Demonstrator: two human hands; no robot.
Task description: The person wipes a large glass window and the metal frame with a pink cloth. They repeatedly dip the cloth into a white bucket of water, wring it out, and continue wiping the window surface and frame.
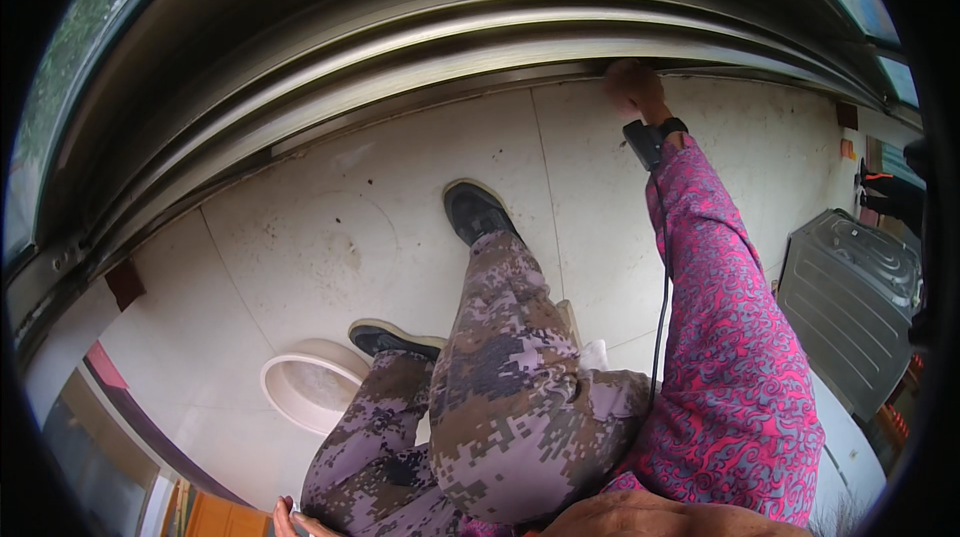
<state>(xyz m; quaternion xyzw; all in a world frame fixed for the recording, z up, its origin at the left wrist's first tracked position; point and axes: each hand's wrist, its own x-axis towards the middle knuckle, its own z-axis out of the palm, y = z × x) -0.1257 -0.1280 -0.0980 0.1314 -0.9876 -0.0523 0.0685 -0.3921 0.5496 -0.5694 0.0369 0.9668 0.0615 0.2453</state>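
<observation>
My right hand (pixel 635 90), blurred, reaches to the lower edge of a long metal frame rail (pixel 480 60) above the floor. Its fingers are partly lost in shadow there, so whether they hold anything is unclear. A black strapped device (pixel 643 144) with a cable sits at that wrist. Only some fingers of my left hand (pixel 289 520) show at the bottom edge, beside my knee. A small pale patch lies between them, too little to identify.
A pale plastic basin (pixel 311 383) stands on the tiled floor (pixel 420 139), left of my shoes. A grey metal appliance casing (pixel 847 304) is on the right. Beyond it, another person's dark-clad legs (pixel 892 195) show. Brown blocks (pixel 125 284) sit near the rail's left end.
</observation>
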